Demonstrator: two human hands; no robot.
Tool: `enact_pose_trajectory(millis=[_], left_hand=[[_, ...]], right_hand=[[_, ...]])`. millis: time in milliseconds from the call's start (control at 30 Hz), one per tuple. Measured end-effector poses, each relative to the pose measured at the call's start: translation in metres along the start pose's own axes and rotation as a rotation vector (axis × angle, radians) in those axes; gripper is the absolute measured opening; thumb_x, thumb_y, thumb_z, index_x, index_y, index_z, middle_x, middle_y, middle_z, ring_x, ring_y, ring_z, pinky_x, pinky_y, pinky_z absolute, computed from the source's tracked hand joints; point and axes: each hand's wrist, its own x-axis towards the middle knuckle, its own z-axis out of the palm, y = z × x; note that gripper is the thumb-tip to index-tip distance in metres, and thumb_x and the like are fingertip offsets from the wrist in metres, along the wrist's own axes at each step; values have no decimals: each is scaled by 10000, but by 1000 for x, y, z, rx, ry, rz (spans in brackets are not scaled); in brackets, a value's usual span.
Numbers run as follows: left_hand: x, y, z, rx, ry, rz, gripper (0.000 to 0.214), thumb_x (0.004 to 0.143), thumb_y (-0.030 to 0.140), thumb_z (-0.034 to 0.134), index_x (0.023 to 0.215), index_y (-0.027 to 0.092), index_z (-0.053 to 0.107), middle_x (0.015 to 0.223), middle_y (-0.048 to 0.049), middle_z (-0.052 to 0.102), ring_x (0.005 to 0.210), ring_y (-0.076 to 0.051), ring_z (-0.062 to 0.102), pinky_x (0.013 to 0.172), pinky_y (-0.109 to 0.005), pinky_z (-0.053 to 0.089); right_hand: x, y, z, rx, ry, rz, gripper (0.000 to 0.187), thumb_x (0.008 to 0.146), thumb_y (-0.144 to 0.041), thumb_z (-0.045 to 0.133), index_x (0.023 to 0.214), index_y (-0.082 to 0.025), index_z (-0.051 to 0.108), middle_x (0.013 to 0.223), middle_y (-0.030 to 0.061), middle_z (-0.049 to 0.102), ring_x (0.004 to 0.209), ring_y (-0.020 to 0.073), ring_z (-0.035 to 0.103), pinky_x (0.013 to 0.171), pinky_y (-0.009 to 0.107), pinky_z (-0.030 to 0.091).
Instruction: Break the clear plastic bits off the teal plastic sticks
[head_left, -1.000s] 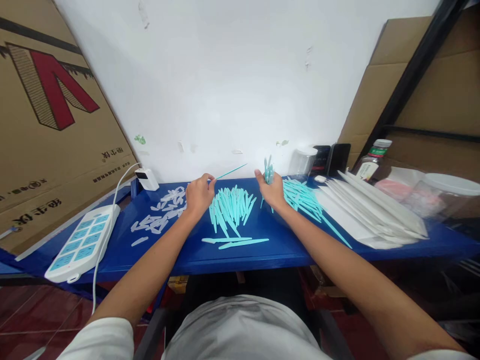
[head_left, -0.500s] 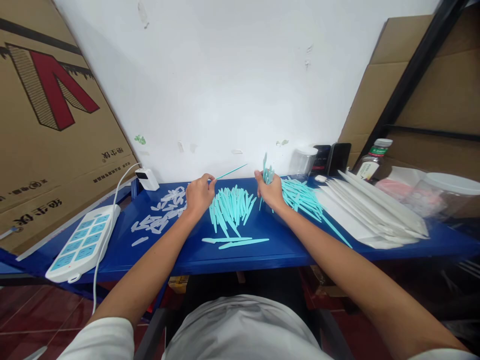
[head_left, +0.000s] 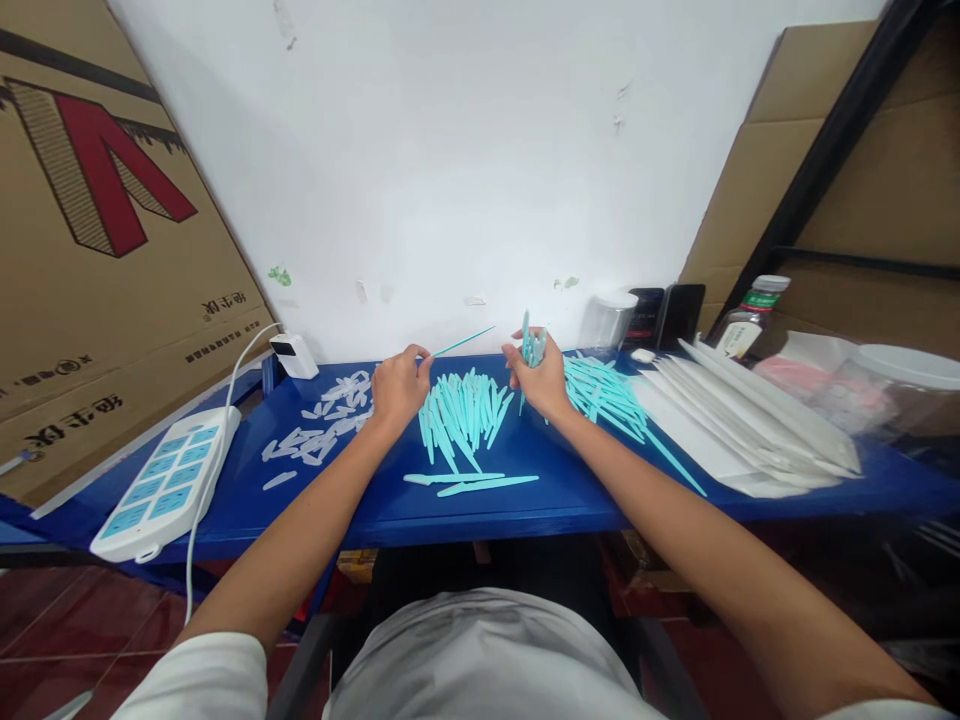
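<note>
My left hand (head_left: 400, 387) is closed in a pinch on one end of a slim turquoise stick (head_left: 466, 341), shaped like an eyebrow razor, which points up to the right. Several more such sticks (head_left: 532, 345) stand bunched in my right hand (head_left: 545, 378), whose fingers curl round them with the thumb towards the left. Between the hands, a fanned pile of the same turquoise sticks (head_left: 465, 412) lies on the blue table (head_left: 570, 495). Two single sticks (head_left: 487, 486) lie crosswise in front of it. Another heap (head_left: 604, 392) sits beyond my right wrist. Translucent small pieces (head_left: 322, 435) are scattered left of my left hand.
A white power strip (head_left: 169, 485) and a small white device (head_left: 294, 356) are on the left. To the right are white flat packets (head_left: 750, 420), a clear jar (head_left: 609, 320), two dark phones (head_left: 681, 312) and a bottle (head_left: 750, 315). A white wall (head_left: 465, 170) rises behind.
The right thumb has shifted slightly left and the bunched sticks have turned a little in the right hand. My left hand holds its stick in nearly the same place.
</note>
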Motion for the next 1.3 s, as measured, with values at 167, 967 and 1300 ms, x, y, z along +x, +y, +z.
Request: enact_pose_trajectory(millis=[167,967,1300], left_hand=[[0,0,0,-1,7,3,264,1011,409,509,1084,249,706,787,-40,724,762,-240,675,656,-317,344],[-1,0,0,5,-21,4,310,1020,423,472,1117,244,706,822,-62,730,814,-256,687,699,-320,386],[0,0,1,-1,-18,13,301,1020,430,475,1092,247,702,768,-48,718,777,-252,683,664,-325,357]], right_hand=[[1,1,-2,-146,63,-112,449,894,-534,692,1196,-237,543,883,33,642,602,166,568,577,331,498],[-4,-16,-2,-200,31,-202,358,954,-557,604,1096,-235,674,968,72,641,735,203,580,658,328,498],[-3,-18,0,-294,119,-287,284,1010,-504,532,967,-229,590,885,31,584,808,194,539,738,296,448]])
